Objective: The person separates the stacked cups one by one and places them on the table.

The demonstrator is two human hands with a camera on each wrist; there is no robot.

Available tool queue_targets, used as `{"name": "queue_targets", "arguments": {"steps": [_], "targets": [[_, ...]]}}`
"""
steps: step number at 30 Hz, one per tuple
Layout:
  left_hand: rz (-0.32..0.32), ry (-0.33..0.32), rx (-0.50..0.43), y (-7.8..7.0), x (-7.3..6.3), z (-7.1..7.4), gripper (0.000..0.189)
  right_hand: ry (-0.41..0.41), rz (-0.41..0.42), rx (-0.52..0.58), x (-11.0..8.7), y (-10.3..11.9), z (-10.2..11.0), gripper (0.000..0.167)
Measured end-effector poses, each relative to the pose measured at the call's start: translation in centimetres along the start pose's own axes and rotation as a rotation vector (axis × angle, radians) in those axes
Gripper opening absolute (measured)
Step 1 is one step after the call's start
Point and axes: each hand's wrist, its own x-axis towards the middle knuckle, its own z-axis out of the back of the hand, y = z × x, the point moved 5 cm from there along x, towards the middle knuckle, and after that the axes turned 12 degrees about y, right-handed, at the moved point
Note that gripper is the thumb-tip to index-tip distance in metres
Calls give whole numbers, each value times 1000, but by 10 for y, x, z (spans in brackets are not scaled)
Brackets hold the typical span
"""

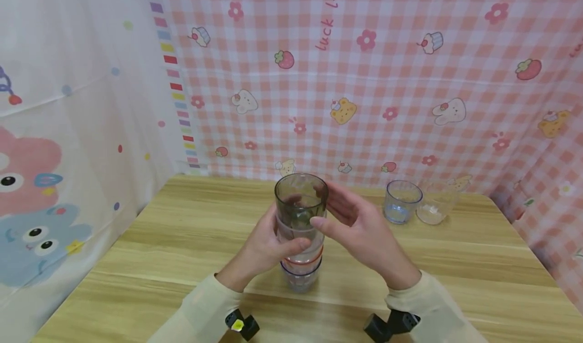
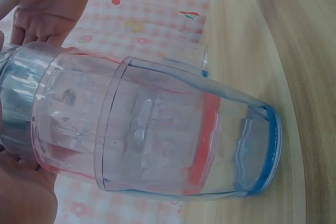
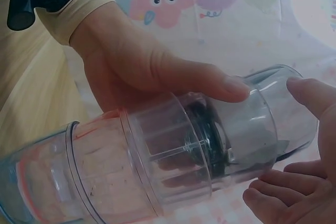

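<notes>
A tall stack of nested plastic cups stands on the table in front of me. On top is a smoky grey cup (image 1: 291, 209), and below it comes a clear cup (image 1: 317, 244). Under these sit a red-rimmed cup (image 2: 73, 129) and, at the bottom, a blue-tinted cup (image 2: 241, 156). My left hand (image 1: 268, 242) grips the stack at the clear cup, thumb across the front. My right hand (image 1: 360, 226) is at the grey cup's right side, its thumb tip against the wall. Its loosely bent fingers (image 3: 278, 190) lie along the far side.
Two more cups, one blue-rimmed (image 1: 403, 201) and one clear (image 1: 434, 206), stand side by side at the back right of the wooden table (image 1: 191, 221). Behind the table's rear edge hangs a pink checked cloth (image 1: 364, 80); a white printed cloth (image 1: 91, 156) hangs at left.
</notes>
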Motion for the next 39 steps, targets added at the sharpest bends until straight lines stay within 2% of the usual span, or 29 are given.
{"name": "queue_targets", "arguments": {"steps": [5,12,17,25,31,39], "targets": [[-6,11,-24,0,1,-1,99,-11,-14,-8,5,-1,-3,74],[4,14,-50,2,0,-1,99,24,-17,27,14,0,-10,82],[-14,24,-57,2,1,-2,100,18,-42,12,15,-1,-11,81],[27,22,-48,1,1,-1,100,-3,-12,-1,15,0,-11,77],[32,27,-41,2,0,-1,100,-12,-8,-11,14,1,-10,81],[44,27,-38,5,-1,-1,99,-14,18,-24,16,6,-9,76]]}}
